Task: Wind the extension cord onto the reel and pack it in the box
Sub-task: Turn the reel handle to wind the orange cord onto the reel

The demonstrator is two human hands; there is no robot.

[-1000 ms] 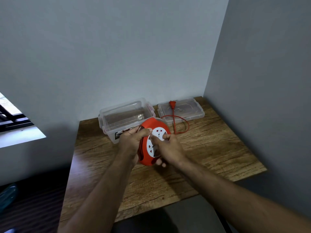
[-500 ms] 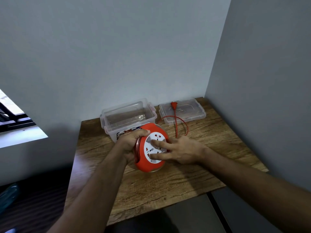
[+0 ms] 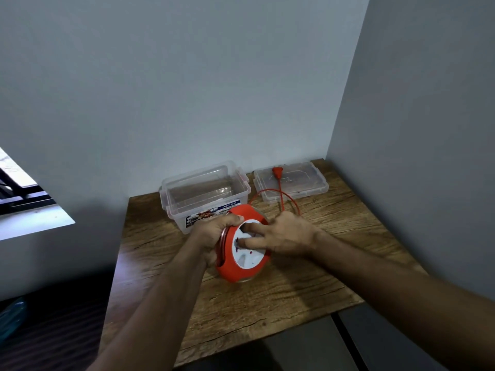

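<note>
Head view: left hand (image 3: 214, 234) grips the reel (image 3: 229, 269), right hand (image 3: 290, 236) presses it with straight fingers (image 3: 251, 241)

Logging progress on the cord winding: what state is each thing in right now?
Box, open, empty.
Lid, off, flat beside box.
Reel, held on edge, partly wound.
Cord, tail loose, trailing over lid.
Plug, lying on lid.
Left hand, grips reel rim.
Right hand, fingers on reel's white face.

Our left hand (image 3: 213, 236) grips the rim of the cord reel (image 3: 230, 266), thumb on top. Our right hand (image 3: 290, 236) lays straight fingers on its face, forearms outstretched.
</note>
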